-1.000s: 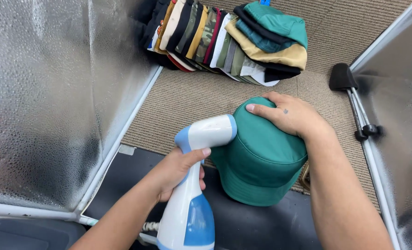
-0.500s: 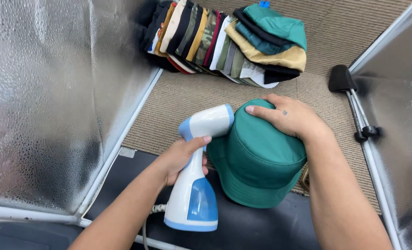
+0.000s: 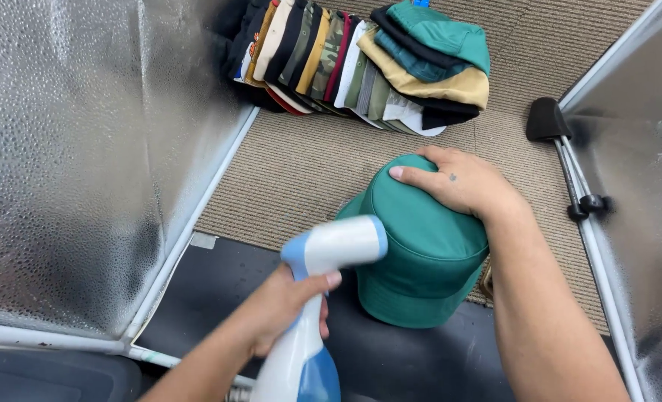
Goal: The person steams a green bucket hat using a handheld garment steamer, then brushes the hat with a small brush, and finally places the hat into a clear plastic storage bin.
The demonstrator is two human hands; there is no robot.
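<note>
Gripping the handle of a white and blue steamer [image 3: 312, 313], the left hand [image 3: 286, 309] aims its head at a green cap [image 3: 413, 257] sitting upright on a dark mat [image 3: 219, 286]. The right hand [image 3: 461, 182] lies flat on the cap's crown, fingers spread and pressing down. Behind, a row of folded caps in many colours [image 3: 361, 63] lies on the beige carpet [image 3: 301, 167], flanked by silvery reflective panels [image 3: 78, 156].
</note>
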